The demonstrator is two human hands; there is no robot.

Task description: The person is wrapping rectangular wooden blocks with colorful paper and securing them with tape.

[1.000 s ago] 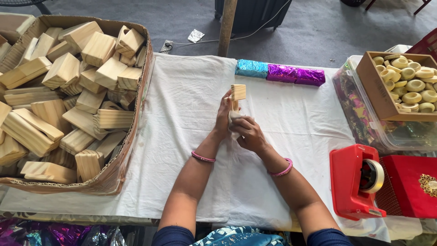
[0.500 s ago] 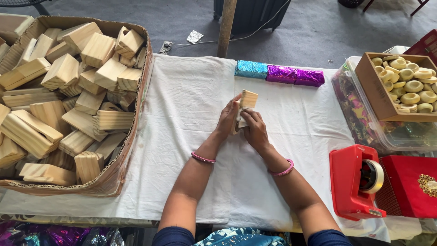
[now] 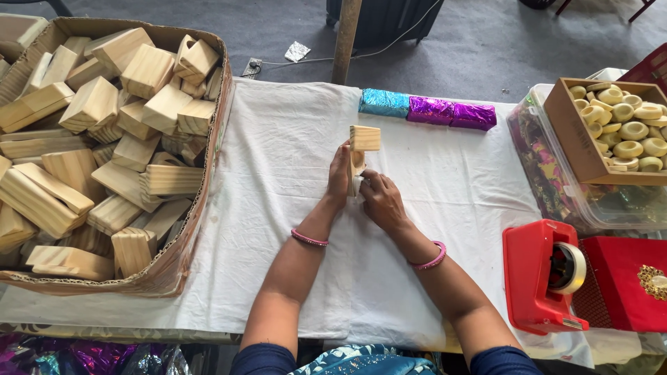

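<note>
white-clothed table (image 3: 278, 139) on grey floor (image 3: 486, 42), daylight.

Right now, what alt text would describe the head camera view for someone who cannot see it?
Two hands, left hand and right hand, hold a small wooden block upright on a white cloth. A cardboard box of wooden blocks sits left; foil-wrapped blocks and a red tape dispenser sit right.

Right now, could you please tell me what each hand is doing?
Left hand: closed on the wooden block, held upright on the white cloth.
Right hand: closed against the block's lower part.
</note>
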